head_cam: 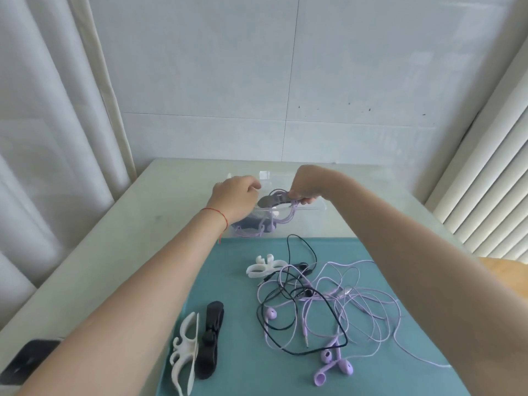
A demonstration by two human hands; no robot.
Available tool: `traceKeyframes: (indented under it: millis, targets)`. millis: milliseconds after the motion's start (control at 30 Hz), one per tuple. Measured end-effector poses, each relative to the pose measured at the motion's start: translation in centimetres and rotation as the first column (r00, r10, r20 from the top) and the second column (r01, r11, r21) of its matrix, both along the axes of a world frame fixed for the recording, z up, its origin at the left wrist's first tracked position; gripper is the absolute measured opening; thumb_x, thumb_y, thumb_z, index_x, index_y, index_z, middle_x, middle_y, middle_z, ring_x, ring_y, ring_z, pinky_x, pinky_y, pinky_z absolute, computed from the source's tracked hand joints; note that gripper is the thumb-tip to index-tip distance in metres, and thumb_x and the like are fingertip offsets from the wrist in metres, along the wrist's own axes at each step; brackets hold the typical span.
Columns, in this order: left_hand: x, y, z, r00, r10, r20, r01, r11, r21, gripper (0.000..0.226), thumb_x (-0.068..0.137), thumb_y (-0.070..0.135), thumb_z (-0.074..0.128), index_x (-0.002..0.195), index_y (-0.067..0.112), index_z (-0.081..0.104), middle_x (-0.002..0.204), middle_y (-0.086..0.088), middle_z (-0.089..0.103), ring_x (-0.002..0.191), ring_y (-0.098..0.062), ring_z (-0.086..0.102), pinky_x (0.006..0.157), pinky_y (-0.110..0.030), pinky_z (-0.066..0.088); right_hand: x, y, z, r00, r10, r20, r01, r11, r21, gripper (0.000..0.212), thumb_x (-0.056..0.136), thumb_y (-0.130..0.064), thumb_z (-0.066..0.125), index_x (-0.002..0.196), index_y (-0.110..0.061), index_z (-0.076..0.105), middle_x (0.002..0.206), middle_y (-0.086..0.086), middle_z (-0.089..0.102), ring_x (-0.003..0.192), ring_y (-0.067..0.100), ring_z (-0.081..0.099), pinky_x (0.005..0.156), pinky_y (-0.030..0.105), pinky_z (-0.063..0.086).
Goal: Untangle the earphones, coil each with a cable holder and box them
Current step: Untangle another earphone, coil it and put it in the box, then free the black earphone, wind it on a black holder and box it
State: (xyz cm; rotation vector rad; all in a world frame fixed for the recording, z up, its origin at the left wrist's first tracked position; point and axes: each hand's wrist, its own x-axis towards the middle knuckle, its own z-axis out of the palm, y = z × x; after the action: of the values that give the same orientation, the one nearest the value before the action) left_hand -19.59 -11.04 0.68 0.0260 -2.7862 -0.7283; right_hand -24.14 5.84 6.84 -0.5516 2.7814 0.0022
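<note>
Teal mat (243, 281), clear box (308, 221) holding coiled earphones (257, 228)

My left hand (235, 195) covers the clear box's (300, 221) left wall, and I cannot tell what its curled fingers touch. The dark phone-like slab (27, 361) runs off the left edge, and my forearm hides part of it.
</note>
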Motion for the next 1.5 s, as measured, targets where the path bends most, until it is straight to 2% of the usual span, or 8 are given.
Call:
traceKeyframes:
  millis: [433,633,767,933,1133,1300,1433,1500]
  targets:
    - [2.0,0.7,0.5,0.994,-0.011,-0.11,0.007,0.999,-0.038,0.032,0.089,0.012,0.046,0.112,0.018,0.068,0.118,-0.006,0.064,0.11,-0.025,0.057,0.098,-0.031,0.04,2.7,-1.3,0.5,0.928,0.008,-0.372,-0.01,1.0,-0.004,0.028,0.081,0.005,0.045,0.06,-0.01,0.034,0.063,0.004,0.038,0.065,0.023,0.046,0.058,0.025,0.038]
    - [6.1,2.5,1.8,0.949,0.026,-0.313,-0.008,0.998,0.06,0.021,0.086,0.018,0.052,0.086,0.017,0.073,0.091,-0.005,0.065,0.093,-0.022,0.055,0.081,-0.033,0.045,7.3,1.3,1.8,0.969,0.021,-0.246,-0.089,0.959,-0.268,0.016,0.086,-0.014,0.058,0.08,-0.005,0.07,0.081,0.011,0.069,0.067,0.02,0.057,0.059,0.024,0.046]
    - [9.4,4.0,1.8,0.999,-0.051,-0.007,0.051,0.999,-0.011,0.023,0.081,0.023,0.047,0.066,0.018,0.064,0.073,-0.003,0.06,0.074,-0.028,0.053,0.066,-0.031,0.045,12.7,3.3,1.3,0.962,0.174,0.21,-0.162,0.984,-0.072,0.044,0.086,-0.059,0.056,0.084,-0.018,0.072,0.082,-0.005,0.074,0.063,0.01,0.066,0.059,0.023,0.05]
    - [12.3,5.7,-0.5,0.907,-0.119,0.405,0.204,0.963,-0.175,0.045,0.091,0.014,0.049,0.133,0.028,0.055,0.142,-0.007,0.047,0.119,-0.026,0.052,0.094,-0.027,0.041,15.9,5.3,0.1,0.946,0.262,0.189,-0.271,0.962,0.021,0.027,0.086,-0.041,0.064,0.082,-0.015,0.071,0.052,-0.014,0.064,0.047,0.002,0.056,0.059,0.024,0.05]
    - [13.7,5.6,-2.0,0.944,0.077,0.322,0.047,0.932,-0.36,0.027,0.095,0.02,0.046,0.114,0.014,0.064,0.123,-0.011,0.061,0.11,-0.029,0.057,0.089,-0.032,0.044,16.1,8.8,0.4,0.997,0.059,0.053,-0.035,0.925,-0.378,0.016,0.085,-0.025,0.068,0.074,-0.014,0.072,0.053,-0.005,0.061,0.043,0.008,0.049,0.051,0.019,0.043]
    - [14.3,5.2,-1.2,0.895,0.389,0.218,-0.247,0.839,-0.484,0.037,0.093,0.03,0.047,0.125,0.014,0.055,0.13,-0.012,0.053,0.119,-0.031,0.051,0.092,-0.037,0.042,15.8,11.1,1.1,0.991,-0.091,0.099,0.135,0.661,-0.738,0.017,0.094,-0.016,0.054,0.086,-0.011,0.069,0.056,0.004,0.056,0.046,0.016,0.057,0.051,0.022,0.049]
    - [14.0,8.0,2.7,1.0,0.024,0.011,-0.025,0.998,0.059,0.03,0.09,0.03,0.042,0.098,0.015,0.067,0.106,-0.008,0.063,0.099,-0.028,0.059,0.08,-0.034,0.044,16.7,10.9,2.1,0.99,-0.019,0.14,0.124,0.585,-0.801,0.02,0.097,-0.02,0.05,0.095,-0.011,0.067,0.048,0.001,0.048,0.044,0.018,0.059,0.049,0.021,0.05]
    - [14.9,10.5,5.1,0.981,-0.193,0.002,0.173,0.885,0.433,0.025,0.086,0.03,0.052,0.101,0.017,0.068,0.096,0.002,0.065,0.08,-0.015,0.059,0.07,-0.03,0.044,16.9,10.4,2.6,0.992,-0.009,0.126,0.11,0.558,-0.823,0.019,0.096,-0.019,0.051,0.093,-0.011,0.068,0.041,-0.005,0.042,0.039,0.017,0.051,0.055,0.03,0.054]
